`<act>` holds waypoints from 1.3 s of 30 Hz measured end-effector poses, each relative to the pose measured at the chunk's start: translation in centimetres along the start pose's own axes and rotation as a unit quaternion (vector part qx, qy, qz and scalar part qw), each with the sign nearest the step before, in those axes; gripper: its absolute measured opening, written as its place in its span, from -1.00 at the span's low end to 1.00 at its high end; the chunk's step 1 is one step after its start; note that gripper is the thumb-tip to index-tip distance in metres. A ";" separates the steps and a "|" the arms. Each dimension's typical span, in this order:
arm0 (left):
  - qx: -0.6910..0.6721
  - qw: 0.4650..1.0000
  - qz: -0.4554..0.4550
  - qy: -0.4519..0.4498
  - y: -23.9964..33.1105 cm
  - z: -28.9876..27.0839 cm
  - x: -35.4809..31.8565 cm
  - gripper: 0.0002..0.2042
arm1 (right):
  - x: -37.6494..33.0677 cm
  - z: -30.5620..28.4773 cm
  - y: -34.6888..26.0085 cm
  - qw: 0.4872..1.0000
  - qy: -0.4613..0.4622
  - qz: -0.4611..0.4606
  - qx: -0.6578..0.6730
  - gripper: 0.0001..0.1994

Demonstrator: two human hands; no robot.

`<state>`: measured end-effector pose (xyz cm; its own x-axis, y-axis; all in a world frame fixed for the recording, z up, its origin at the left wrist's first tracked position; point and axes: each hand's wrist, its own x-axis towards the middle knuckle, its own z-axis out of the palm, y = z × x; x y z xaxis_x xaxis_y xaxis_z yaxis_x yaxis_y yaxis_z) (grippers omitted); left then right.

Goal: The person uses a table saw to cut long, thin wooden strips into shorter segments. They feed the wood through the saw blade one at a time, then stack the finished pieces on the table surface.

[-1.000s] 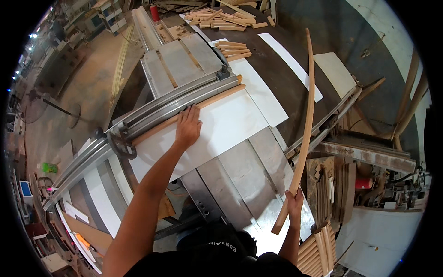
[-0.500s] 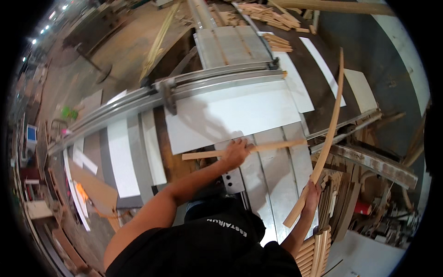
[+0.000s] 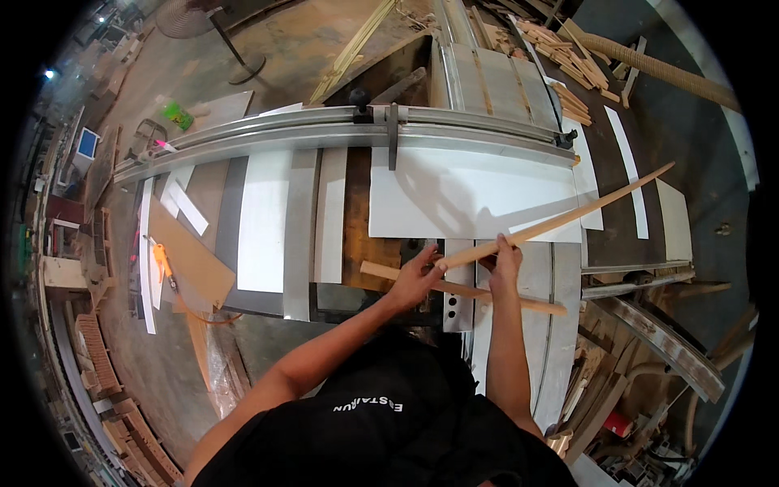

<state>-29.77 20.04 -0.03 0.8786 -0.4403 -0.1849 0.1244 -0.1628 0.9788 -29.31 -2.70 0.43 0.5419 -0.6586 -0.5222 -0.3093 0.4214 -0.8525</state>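
Observation:
My right hand [image 3: 505, 261] is closed around a long, slightly curved wooden strip [image 3: 588, 207], near its lower left end. That strip slants up to the right over a white board [image 3: 414, 199]. My left hand [image 3: 416, 280] is closed on a shorter wooden strip [image 3: 523, 302], which lies lower and crosses beneath the long one. The long strip's near end meets the fingers of my left hand. Part of the short strip is hidden behind my left hand and right wrist.
A metal fence [image 3: 308, 144] spans the saw table beyond the white board. To the left lie white panels [image 3: 264, 219] and an orange air gun [image 3: 162, 261]. Cut wood pieces [image 3: 568, 57] pile up at the far right. A rusty metal beam [image 3: 657, 345] juts out at the right.
My right hand has brought the long strip inward and tilted it from steep to slanting, its near end now at my left hand. The short strip has turned and come nearer. The view has shifted.

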 end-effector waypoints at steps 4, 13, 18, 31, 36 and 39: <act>0.066 0.986 -0.015 0.151 -2.8 -1.6 4.2 -0.55 | 1.8 4.3 1.8 0.995 -0.093 0.011 0.021 -0.56; 0.068 0.899 0.004 0.433 -0.7 0.0 16.1 -0.46 | 8.8 1.0 -5.1 0.869 0.073 -0.314 -0.376 -0.45; 0.269 0.856 0.035 0.440 -2.5 2.5 21.2 -0.48 | 12.6 -1.5 -6.6 0.842 0.055 -0.333 -0.420 -0.49; 0.224 0.847 0.048 0.480 0.4 0.1 26.0 -0.77 | 25.6 -5.8 -12.0 0.792 0.049 -0.379 -0.476 -0.40; 0.197 0.864 0.045 0.461 0.0 0.5 26.7 -0.87 | 36.6 -13.1 -17.2 0.708 0.110 -0.461 -0.524 -0.36; 0.201 0.859 0.059 0.467 0.3 0.3 26.7 -0.92 | 39.7 -16.0 -21.7 0.703 0.025 -0.362 -0.612 -0.47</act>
<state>-6.40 7.94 -4.67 0.8847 0.3947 0.2481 0.0053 -0.5406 0.8412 -13.59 -48.00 -2.19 0.8844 -0.4590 0.0851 -0.4247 -0.8667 -0.2617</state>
